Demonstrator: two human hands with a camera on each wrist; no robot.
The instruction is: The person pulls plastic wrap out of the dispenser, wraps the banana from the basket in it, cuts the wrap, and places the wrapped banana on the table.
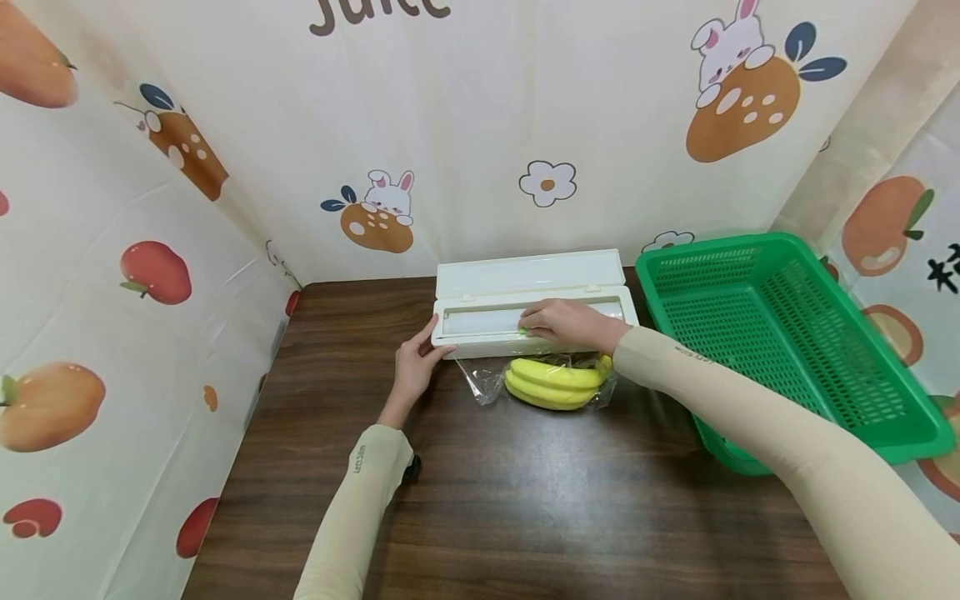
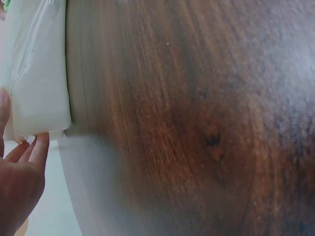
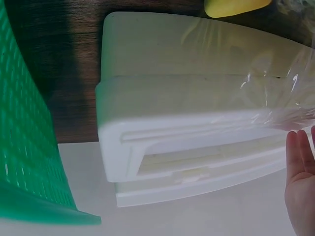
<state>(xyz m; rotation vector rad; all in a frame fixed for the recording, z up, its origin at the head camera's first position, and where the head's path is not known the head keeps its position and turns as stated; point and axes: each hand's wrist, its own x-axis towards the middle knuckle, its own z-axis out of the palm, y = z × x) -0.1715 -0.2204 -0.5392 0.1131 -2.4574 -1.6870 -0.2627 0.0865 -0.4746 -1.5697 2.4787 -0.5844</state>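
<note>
A white cling film dispenser [image 1: 480, 343] lies across the back of the table with its lid [image 1: 532, 273] raised and a film roll [image 1: 480, 322] inside. My left hand [image 1: 413, 367] grips its left end, thumb at the front corner and fingers round the end. At the dispenser's front rail, my right hand [image 1: 562, 323] pinches a small green slide cutter [image 1: 522, 331], mostly hidden under the fingers. Clear film [image 3: 266, 93] hangs over the front face. Just in front, yellow bananas [image 1: 553, 385] lie on the table with clear film [image 1: 483, 383] around them.
To the right of the dispenser stands a green plastic basket [image 1: 720, 308], its rim close to the dispenser's right end and under my right forearm. A printed cloth [image 1: 480, 208] rises behind the brown wooden table [image 1: 510, 500] and along both sides.
</note>
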